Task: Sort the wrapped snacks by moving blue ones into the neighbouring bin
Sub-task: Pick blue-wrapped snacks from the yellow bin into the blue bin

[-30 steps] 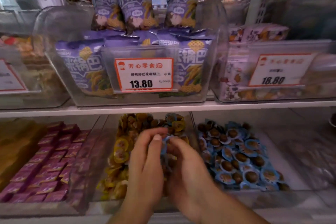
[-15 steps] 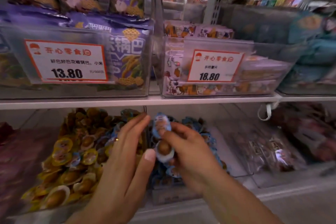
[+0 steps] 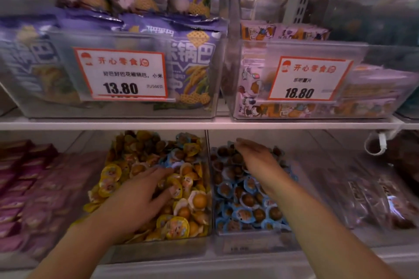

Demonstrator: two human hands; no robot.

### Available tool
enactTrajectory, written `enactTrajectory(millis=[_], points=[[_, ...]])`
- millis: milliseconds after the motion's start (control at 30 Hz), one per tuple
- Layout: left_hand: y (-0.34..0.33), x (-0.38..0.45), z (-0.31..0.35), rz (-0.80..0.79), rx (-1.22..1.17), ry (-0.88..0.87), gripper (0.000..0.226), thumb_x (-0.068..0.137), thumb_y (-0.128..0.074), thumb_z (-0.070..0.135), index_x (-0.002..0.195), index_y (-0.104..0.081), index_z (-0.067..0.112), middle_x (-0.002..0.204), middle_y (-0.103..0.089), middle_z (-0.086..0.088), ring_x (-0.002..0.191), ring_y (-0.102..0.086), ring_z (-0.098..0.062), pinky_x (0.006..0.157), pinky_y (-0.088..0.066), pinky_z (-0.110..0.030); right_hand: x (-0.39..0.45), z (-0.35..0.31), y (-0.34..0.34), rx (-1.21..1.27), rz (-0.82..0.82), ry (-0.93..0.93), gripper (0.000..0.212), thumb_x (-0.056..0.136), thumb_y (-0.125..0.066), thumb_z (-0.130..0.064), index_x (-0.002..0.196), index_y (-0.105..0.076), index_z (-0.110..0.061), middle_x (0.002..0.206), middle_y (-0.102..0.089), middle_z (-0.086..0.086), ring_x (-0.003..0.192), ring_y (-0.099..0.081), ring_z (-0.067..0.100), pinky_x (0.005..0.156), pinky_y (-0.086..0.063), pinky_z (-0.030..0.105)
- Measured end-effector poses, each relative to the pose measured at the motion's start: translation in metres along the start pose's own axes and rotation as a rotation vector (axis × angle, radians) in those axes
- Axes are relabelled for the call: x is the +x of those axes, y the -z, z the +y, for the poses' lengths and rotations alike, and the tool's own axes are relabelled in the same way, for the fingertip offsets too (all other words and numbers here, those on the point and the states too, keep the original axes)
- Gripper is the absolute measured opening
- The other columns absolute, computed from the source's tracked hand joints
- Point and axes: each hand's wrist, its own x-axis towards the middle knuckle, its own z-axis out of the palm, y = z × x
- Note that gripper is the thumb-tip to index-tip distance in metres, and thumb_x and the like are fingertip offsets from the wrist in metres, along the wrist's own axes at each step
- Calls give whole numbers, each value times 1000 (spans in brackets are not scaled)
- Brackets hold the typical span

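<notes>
Shelf bins (image 3: 207, 188) side by side; left hand (image 3: 138, 197) and right hand (image 3: 256, 158) grips released over snacks

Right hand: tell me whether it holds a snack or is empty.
Seemingly empty. The right hand hovers open over the blue snacks in the right bin, fingers straight, no wrapper visible; its palm side is hidden.

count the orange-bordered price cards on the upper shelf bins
2: the 13.80 card fronts the bin of purple bags, the 18.80 card fronts the bin to its right. Others may lie out of frame.
</notes>
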Motion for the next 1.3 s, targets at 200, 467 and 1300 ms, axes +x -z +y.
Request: enactTrajectory(millis=[200,467,1300], points=[[21,-1,-1,22,-105,90,22,77,-75,55,78,-57,42,85,-60,25,84,-55,13,64,-39,-6,-32,2,-20,-186,80,418,22,97,-54,-24,113,-69,-28,115,-68,-8,109,-61,5,97,-46,20],[62,-11,-22,64,-152,227,26,69,-85,46,78,-65,34,74,-66,22,73,-60,10,64,-44,-16,-74,-1,-56,-428,-18,658,25,95,-61,-19,119,-69,-21,130,-54,-11,132,-43,11,113,-36,33],[51,-10,-14,337,-239,152,35,85,-69,18,116,-68,32,109,-59,6,89,-61,-6,79,-52,-24,-60,-26,-83,-1143,-170,906,36,88,-56,-27,123,-64,-20,121,-63,4,121,-55,27,111,-34,50]])
